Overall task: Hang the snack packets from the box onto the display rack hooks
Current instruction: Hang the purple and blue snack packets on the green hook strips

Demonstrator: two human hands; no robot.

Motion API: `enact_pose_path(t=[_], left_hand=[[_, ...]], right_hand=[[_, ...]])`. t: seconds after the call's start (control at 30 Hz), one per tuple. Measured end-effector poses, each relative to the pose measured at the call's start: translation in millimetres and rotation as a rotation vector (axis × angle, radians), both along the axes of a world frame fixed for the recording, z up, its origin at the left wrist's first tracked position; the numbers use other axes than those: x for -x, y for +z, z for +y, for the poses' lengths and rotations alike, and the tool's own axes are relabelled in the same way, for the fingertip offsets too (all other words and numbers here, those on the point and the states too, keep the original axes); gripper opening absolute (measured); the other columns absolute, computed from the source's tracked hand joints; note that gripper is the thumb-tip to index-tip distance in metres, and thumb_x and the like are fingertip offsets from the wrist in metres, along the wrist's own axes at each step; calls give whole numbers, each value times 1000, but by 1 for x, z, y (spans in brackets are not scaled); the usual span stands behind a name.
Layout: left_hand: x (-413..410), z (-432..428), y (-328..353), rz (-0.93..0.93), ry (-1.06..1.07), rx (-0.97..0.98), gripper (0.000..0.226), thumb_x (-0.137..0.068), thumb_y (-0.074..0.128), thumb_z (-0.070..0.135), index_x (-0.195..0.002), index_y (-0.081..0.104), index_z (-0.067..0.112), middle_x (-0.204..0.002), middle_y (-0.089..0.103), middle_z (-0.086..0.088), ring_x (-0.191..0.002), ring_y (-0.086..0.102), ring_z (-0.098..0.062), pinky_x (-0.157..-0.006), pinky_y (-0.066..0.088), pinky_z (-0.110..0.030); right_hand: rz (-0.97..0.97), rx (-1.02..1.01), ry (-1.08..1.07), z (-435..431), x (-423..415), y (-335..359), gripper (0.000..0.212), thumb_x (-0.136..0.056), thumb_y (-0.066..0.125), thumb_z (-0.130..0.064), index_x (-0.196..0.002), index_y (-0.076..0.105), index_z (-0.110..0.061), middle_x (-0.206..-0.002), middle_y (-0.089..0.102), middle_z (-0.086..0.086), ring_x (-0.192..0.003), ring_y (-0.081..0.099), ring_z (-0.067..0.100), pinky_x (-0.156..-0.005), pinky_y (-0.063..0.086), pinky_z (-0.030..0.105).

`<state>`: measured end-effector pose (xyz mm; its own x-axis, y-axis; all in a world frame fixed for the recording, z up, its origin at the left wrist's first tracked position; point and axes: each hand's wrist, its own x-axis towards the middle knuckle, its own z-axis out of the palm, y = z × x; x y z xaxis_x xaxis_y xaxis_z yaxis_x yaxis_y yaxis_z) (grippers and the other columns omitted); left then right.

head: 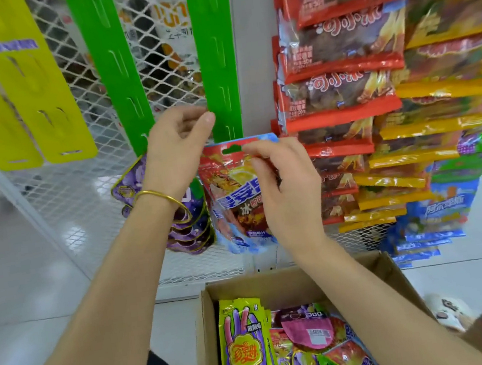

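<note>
Head view: at 6 o'clock the box (203, 334) holds packets (246, 350), above it the right hand (287, 194) pinches the top of a red packet (236, 201) near centre, just below the green strip (215, 63) at 12 o'clock, whose lower edge the left hand (174, 151) pinches.

Glossy plastic snack packet (234, 189), matt cardboard box (292, 282), smooth green plastic strips (215, 63), white metal mesh (80, 90).
</note>
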<state>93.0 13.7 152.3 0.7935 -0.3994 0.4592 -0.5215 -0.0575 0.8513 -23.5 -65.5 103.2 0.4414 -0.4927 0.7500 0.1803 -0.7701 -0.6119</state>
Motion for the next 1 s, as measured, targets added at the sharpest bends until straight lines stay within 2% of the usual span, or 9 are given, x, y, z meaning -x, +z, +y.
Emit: enact_pose_path(t=[0.07,0.1,0.17,0.27,0.33,0.47,0.6,0.9,1.0], left_hand=[[-1,-4,3,15,-23,5,9,-89,59,14,-98,59,11,-79,58,8,-68,58,9,-66,45,-8],[-2,-5,4,17,-34,4,6,-89,60,14,-94,60,11,-74,56,9,-59,54,13,-60,41,-5],[-4,-6,5,-1,-48,-22,11,-88,61,16,-77,60,14,-65,50,9,-50,47,10,-54,35,-5],[-7,-8,4,3,-101,-71,31,-90,58,21,-60,50,19,-57,39,2,-53,42,-10,-49,35,-25],[-7,-9,4,-3,-123,-80,33,-92,55,22,-60,47,18,-56,35,-3,-55,38,-18,-48,31,-28],[-5,-12,4,-33,-104,-81,34,-93,54,21,-60,43,18,-55,31,1,-51,29,-8,-49,26,-24],[-4,-14,0,-15,-112,-64,34,-93,53,21,-61,43,19,-57,32,1,-54,29,-8,-52,25,-26],[-2,-8,-16,-8,-92,-58,24,-93,53,15,-74,56,29,-68,54,14,-57,49,8,-61,39,-13],[6,-3,-20,-53,-52,-33,18,-91,54,8,-90,58,25,-84,57,16,-71,53,14,-73,45,-10]], right_hand=[[-3,4,-35,0,-11,6,21,-89,53,0,-104,67,-4,-97,59,9,-88,49,1,-82,35,3],[4,2,-46,-1,-15,8,22,-89,53,-1,-105,66,-4,-97,59,8,-88,49,1,-82,34,2],[13,-6,-59,-3,-22,10,23,-89,52,-2,-107,66,-5,-97,58,8,-87,48,1,-81,33,0],[4,-24,-62,-4,-27,10,24,-89,52,-1,-108,66,-6,-97,57,8,-86,44,-2,-80,33,0],[8,-37,-62,-4,-28,9,25,-89,51,0,-109,65,-5,-97,57,9,-86,45,-1,-80,33,1],[39,-78,-55,-6,-28,9,27,-89,52,1,-111,65,-7,-99,56,7,-87,47,3,-80,33,3],[91,-77,-38,-7,-27,4,28,-88,52,3,-111,65,-7,-99,56,7,-88,45,-1,-82,31,-1],[134,-53,-7,-9,-18,-19,29,-90,52,2,-116,59,-9,-106,54,6,-90,42,-4,-79,33,0],[130,5,-2,-10,-8,-25,32,-88,52,4,-117,59,-7,-113,52,11,-94,41,-4,-81,33,-1]])
